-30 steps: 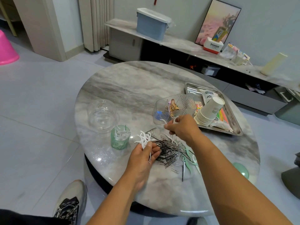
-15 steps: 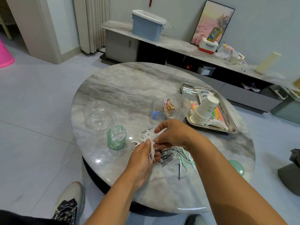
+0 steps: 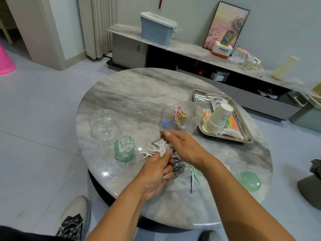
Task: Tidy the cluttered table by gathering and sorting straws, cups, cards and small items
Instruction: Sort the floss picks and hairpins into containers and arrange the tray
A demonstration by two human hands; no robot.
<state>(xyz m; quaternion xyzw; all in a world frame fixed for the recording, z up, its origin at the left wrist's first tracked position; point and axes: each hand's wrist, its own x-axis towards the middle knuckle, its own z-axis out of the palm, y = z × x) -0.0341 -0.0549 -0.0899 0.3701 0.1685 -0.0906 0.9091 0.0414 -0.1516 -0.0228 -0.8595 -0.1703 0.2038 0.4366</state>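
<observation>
While the left hand [image 3: 156, 173] grips white floss picks [image 3: 160, 148], the blurred right hand [image 3: 184, 146] hovers just above, fingers loose.

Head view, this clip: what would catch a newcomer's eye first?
The two hands at the table's near middle: the left hand grips a bunch of white floss picks, the right hand blurred just above it. Under them lies a heap of paper clips; to the left stands a green cup already holding picks.

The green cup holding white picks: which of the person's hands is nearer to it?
Left. The left hand sits just right of the green cup; the right hand lies farther right, beyond it.
</observation>
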